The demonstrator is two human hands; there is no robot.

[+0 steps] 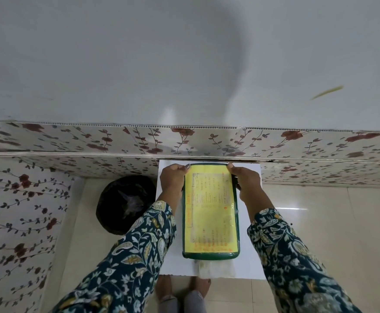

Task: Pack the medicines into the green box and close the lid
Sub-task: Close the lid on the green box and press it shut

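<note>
The green box (209, 254) lies on a small white table (247, 256), its lid down and covered by a yellow printed label (209, 213). My left hand (172, 180) grips the far left edge of the lid, fingers curled over the top corner. On the opposite side, my right hand (248, 184) holds the far right edge the same way. No medicines are visible; whatever is inside the box is hidden by the lid.
A black round bin (121, 199) stands on the floor left of the table. Flowered wall panels (184, 138) run behind the table and along the left. A white crumpled wrapper (209, 268) lies at the table's near edge. My feet (182, 294) show below.
</note>
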